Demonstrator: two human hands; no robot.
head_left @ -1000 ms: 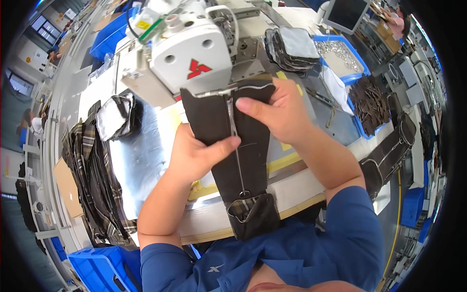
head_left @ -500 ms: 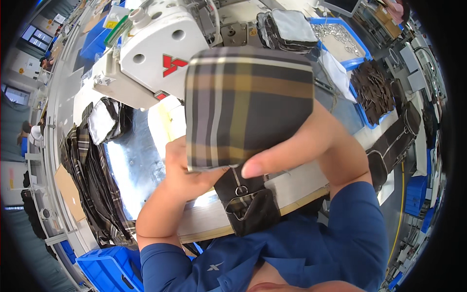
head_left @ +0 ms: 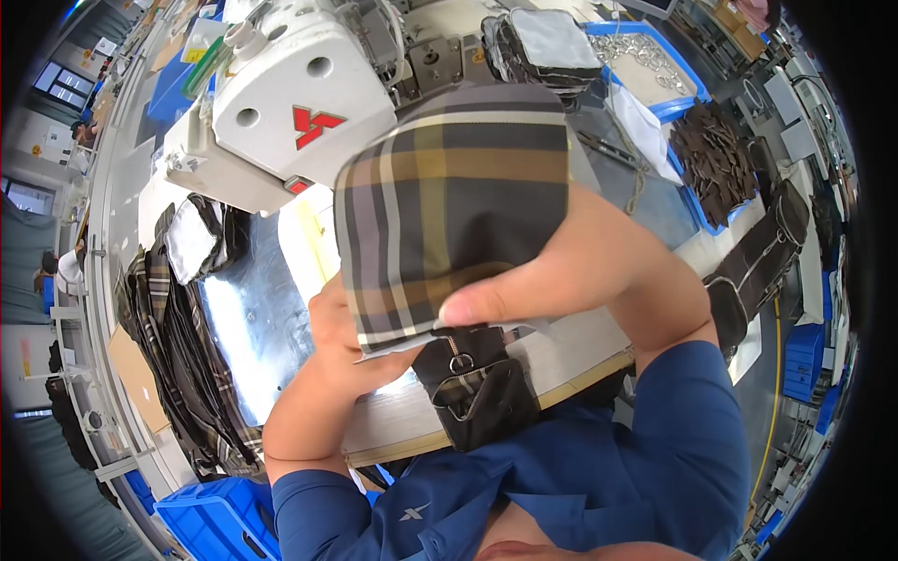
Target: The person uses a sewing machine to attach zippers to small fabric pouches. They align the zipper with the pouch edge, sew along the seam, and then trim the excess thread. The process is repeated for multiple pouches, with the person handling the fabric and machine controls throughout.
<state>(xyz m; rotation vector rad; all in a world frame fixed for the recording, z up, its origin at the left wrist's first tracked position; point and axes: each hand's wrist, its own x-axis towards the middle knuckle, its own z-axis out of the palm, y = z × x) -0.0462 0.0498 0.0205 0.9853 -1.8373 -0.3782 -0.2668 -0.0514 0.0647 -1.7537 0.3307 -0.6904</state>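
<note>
A plaid fabric panel [head_left: 449, 206] in black, brown, grey and white is raised in front of me, curved and hiding much of what lies behind it. My right hand [head_left: 543, 271] grips its lower right edge, the thumb lying across the front. At its lower left edge, my left hand [head_left: 351, 327] is closed on the cloth, with most of its fingers behind the panel. A pale backing shows along the bottom edge. Below the panel, a black fabric piece with a zipper and metal ring [head_left: 477, 393] hangs over the table's front edge.
A white sewing machine [head_left: 281, 112] stands at the back left. Stacked dark plaid pieces [head_left: 178, 346] lie left, and a padded stack [head_left: 547, 47] sits behind. To the right are blue trays of metal rings [head_left: 645, 61] and brown strips [head_left: 716, 164]. A blue crate [head_left: 210, 519] stands lower left.
The panel has shifted slightly left in my hands. It now bends more, its top tilting back and its lower edge showing pale backing.
</note>
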